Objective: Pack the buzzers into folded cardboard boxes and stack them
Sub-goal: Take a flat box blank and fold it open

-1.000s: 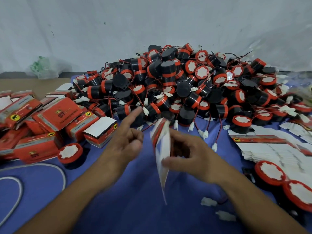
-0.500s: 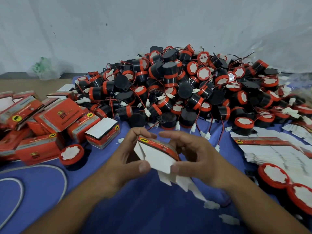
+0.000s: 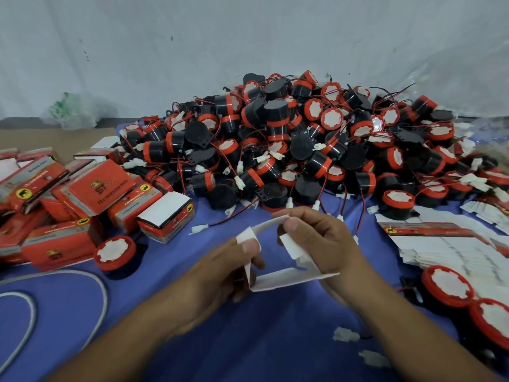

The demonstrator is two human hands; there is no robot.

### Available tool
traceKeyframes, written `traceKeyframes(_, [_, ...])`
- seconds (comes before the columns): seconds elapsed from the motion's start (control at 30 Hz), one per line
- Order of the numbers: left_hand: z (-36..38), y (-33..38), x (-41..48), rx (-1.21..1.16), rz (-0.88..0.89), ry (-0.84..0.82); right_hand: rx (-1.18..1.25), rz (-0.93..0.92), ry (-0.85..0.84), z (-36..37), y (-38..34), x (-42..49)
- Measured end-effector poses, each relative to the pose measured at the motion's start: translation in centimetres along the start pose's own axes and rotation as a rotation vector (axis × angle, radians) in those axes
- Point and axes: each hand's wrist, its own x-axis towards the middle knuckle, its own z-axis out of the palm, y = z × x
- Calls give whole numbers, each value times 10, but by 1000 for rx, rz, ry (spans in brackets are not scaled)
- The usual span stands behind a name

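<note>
We've popped the flat carton (image 3: 289, 281) open into a sleeve, left hand (image 3: 220, 271) and right hand (image 3: 327, 244) pinching its walls; packed boxes (image 3: 96, 188) heaped left, far buzzer pile (image 3: 289, 139) mostly unpacked.

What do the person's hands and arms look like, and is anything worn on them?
The left hand and right hand are bare: no gloves, rings or watch show. The left arm and right arm are bare too, with no sleeve in view.
</note>
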Motion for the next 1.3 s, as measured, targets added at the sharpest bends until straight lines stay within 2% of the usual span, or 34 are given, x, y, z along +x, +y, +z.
traceKeyframes(0.2, [5,11,-7,136,-5,-70,35,55,14,4,1,-2])
traceKeyframes(0.27, [8,11,-8,142,18,-25,85,94,-29,2,1,-2])
traceKeyframes(0.37, [3,10,-3,80,36,119,132,143,-187,-7,0,-3])
traceKeyframes(0.47, [-8,7,2,141,70,221,-111,131,-274,-10,1,-6])
traceKeyframes(0.57, [-2,10,6,159,85,191,-178,131,-129,0,9,-3])
traceKeyframes(0.6, [5,13,10,135,93,166,-97,161,-57,1,10,-1])
traceKeyframes(0.63, [8,11,5,92,157,55,11,192,-7,0,10,1])
traceKeyframes(0.7, [6,8,-7,199,273,31,144,222,42,-5,10,3])
traceKeyframes(0.77, [9,10,-10,342,375,-42,156,225,58,-7,9,2])
traceKeyframes(0.87, [12,9,-12,408,413,-6,83,160,78,2,12,0])
traceKeyframes(0.9, [11,6,-11,405,427,71,42,130,72,5,14,-1])
traceKeyframes(0.97, [14,8,-6,271,375,188,-70,78,47,8,16,-4])
traceKeyframes(1.03, [10,7,-4,122,287,219,-130,57,-13,9,16,-6])
traceKeyframes(1.1, [8,8,-3,11,255,251,-71,117,-80,9,15,-7])
traceKeyframes(1.17, [7,8,-2,-49,230,287,-182,81,-125,7,12,-8])
traceKeyframes(1.23, [5,7,-1,-1,229,303,-411,10,-122,6,14,-9])
traceKeyframes(1.3, [7,6,-3,174,233,359,-414,-6,-91,7,15,-9])
